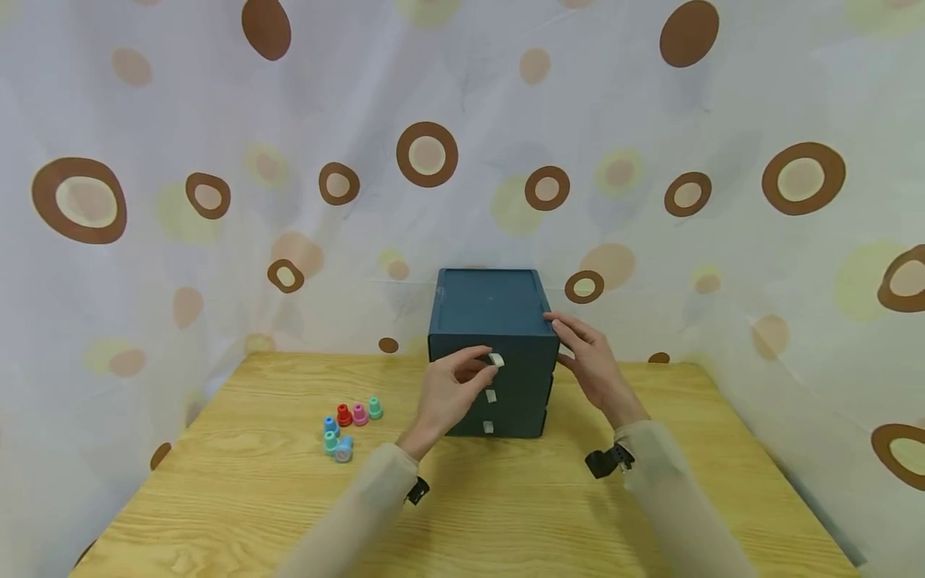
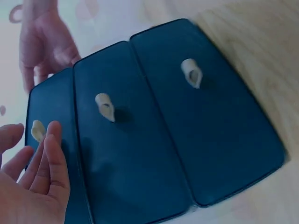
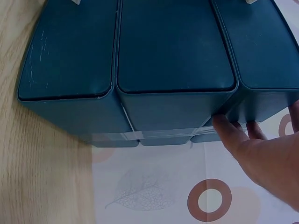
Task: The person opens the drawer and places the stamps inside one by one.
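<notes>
Drawer tab (image 1: 495, 360) on the top drawer of the dark blue chest (image 1: 491, 313) sits right at the fingertips of the left hand (image 1: 451, 393), at about one o'clock from that palm. The fingers are loosely curved, thumb and forefinger narrowing toward the tab; whether they already pinch it I cannot tell. The chest stands at twelve o'clock on the wooden table (image 1: 289, 514), its three drawers stacked vertically. The right hand (image 1: 588, 361) lies flat and relaxed against the chest's right side near the top edge, at three o'clock. Small coloured caps (image 1: 349, 429) cluster at nine o'clock, well apart.
</notes>
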`<action>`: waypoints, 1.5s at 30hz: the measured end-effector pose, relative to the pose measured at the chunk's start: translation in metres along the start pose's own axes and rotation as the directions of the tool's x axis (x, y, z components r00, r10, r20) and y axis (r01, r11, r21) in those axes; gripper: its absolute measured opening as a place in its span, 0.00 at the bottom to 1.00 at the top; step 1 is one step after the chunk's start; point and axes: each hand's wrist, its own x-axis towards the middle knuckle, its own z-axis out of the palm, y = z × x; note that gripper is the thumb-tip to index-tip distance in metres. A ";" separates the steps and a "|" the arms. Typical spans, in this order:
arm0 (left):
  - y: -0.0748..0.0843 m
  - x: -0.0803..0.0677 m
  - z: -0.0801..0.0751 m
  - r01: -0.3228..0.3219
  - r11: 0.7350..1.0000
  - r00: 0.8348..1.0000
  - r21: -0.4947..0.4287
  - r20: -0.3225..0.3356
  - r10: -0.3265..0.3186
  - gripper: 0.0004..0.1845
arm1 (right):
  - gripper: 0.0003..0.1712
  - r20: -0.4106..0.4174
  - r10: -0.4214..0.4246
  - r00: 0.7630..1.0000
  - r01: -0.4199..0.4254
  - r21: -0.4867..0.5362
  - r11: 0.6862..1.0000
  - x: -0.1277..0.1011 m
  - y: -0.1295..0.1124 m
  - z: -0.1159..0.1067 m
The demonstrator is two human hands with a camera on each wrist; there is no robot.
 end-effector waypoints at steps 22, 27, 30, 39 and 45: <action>0.000 0.011 0.007 0.096 0.989 0.995 -0.109 0.035 -0.092 0.15 | 0.31 -0.017 -0.010 1.000 0.010 0.013 1.000 0.002 0.004 0.001; -0.001 0.012 0.006 0.106 0.986 0.994 -0.129 0.049 -0.100 0.15 | 0.31 -0.012 -0.011 1.000 0.011 0.016 1.000 0.002 0.004 0.001; -0.001 0.012 0.006 0.114 0.984 0.993 -0.139 0.058 -0.107 0.15 | 0.31 -0.013 -0.007 1.000 0.007 0.013 1.000 0.002 0.004 0.001; 0.000 0.011 0.003 0.109 0.983 0.992 -0.148 0.083 -0.097 0.15 | 0.31 -0.020 0.004 1.000 -0.004 0.002 1.000 0.002 0.001 0.000; 0.002 0.006 0.002 0.125 0.981 0.988 -0.149 0.104 -0.110 0.15 | 0.30 -0.014 0.003 1.000 -0.003 0.005 1.000 0.002 0.003 -0.001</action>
